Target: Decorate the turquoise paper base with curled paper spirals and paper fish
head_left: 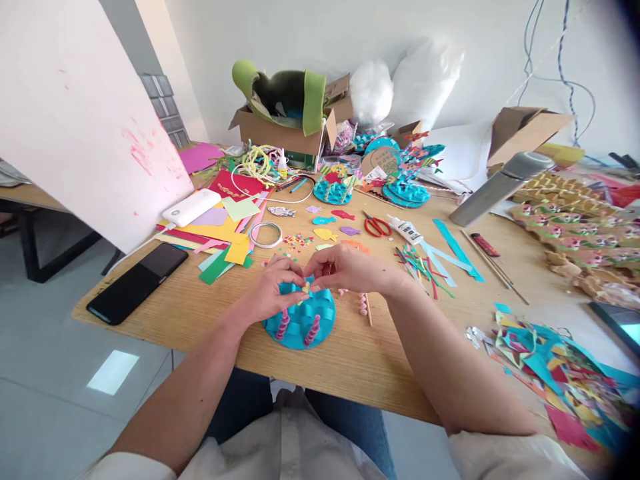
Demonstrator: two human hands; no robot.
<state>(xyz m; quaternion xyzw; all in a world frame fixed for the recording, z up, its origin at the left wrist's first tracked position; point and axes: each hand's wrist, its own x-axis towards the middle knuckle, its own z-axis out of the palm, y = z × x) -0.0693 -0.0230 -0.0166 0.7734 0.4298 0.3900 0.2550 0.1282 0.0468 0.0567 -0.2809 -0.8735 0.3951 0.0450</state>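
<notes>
A round blue paper-craft base with looped blue strips lies at the table's front edge. Two pink twisted paper spirals stand up on its near side. Above its far half, my left hand and my right hand meet with fingertips pinched together. Between them shows a small pale yellow paper piece, with both hands closed on it. My fingers partly hide the piece and the far part of the base. A thin wooden stick with a pink spiral lies just right of the base.
Beyond my hands lie paper fish, confetti, red-handled scissors and a glue tube. Left are a black phone and coloured paper sheets. A grey thermos and paper scraps occupy the right side.
</notes>
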